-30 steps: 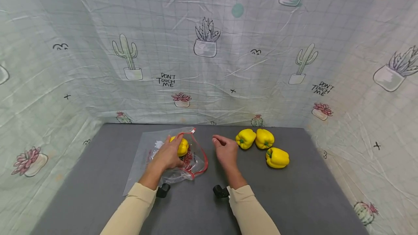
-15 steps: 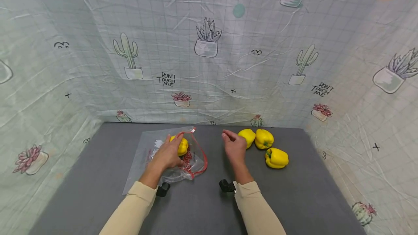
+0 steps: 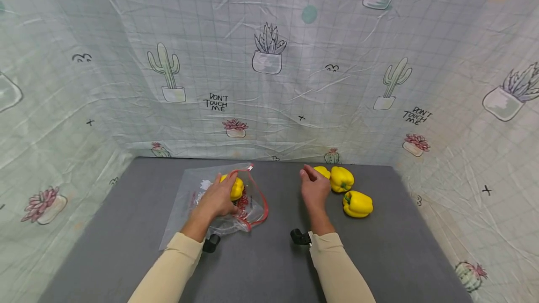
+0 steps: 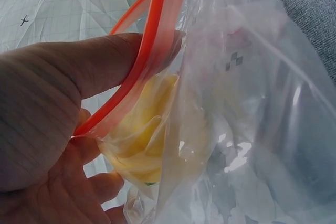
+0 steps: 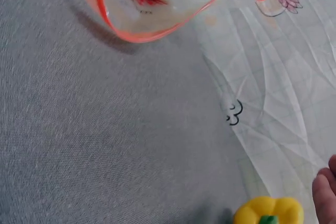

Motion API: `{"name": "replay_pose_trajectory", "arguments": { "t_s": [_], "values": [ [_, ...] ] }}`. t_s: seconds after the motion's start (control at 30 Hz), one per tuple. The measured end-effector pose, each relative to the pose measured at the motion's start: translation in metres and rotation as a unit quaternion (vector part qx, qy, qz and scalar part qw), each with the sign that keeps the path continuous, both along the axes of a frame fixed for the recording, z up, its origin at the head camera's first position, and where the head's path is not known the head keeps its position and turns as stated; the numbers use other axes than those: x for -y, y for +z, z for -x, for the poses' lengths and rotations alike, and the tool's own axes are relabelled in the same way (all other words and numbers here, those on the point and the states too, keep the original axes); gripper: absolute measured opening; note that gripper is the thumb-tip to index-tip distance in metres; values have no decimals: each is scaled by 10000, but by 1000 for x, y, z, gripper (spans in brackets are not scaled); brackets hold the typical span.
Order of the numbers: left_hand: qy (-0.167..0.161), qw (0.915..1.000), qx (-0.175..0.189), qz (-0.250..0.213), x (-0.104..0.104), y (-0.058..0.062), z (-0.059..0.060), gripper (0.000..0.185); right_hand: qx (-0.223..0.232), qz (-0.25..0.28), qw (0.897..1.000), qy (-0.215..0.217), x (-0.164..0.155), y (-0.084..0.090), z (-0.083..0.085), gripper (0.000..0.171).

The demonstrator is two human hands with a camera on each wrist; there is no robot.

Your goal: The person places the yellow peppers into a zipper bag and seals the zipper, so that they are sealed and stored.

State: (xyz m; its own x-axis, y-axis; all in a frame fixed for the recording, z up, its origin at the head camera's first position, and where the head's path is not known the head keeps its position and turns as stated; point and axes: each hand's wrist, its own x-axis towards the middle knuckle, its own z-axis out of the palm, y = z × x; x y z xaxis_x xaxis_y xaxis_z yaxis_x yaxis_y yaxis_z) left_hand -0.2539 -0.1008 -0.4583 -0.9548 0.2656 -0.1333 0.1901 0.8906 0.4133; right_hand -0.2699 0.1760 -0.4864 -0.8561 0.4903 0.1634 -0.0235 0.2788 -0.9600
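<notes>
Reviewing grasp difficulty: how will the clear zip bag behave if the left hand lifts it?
The bag looks thin and crinkled, so probably floppy. The yellow pepper inside would likely sag it downward. The left hand pinches the red rim, which looks slick.

Long cream sleeves — black wrist cameras — bare hands.

A grey surface carries a clear bag with a red zip rim, lying left of centre with its mouth gaping toward the right and one yellow pepper inside. Right of centre, three loose yellow peppers sit directly on the surface: one at the back, partly hidden, another just beside it, and a third nearer the front. A patterned cloth meets the surface's far edge.
</notes>
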Motion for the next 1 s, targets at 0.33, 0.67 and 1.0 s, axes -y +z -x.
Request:
{"name": "replay_pose_trajectory", "arguments": {
  "t_s": [0.33,0.67,1.0],
  "values": [
    [-25,10000,19,36,1,-1,1,115,309,-25,9979,-562,-10,-11,3,42],
    [-35,10000,39,52,0,-1,1,113,586,-8,9943,-890,-14,-17,5,56],
    [-74,9999,-67,39,0,-2,-1,113,709,-79,9952,-672,-16,-21,12,69]
  ]
}}
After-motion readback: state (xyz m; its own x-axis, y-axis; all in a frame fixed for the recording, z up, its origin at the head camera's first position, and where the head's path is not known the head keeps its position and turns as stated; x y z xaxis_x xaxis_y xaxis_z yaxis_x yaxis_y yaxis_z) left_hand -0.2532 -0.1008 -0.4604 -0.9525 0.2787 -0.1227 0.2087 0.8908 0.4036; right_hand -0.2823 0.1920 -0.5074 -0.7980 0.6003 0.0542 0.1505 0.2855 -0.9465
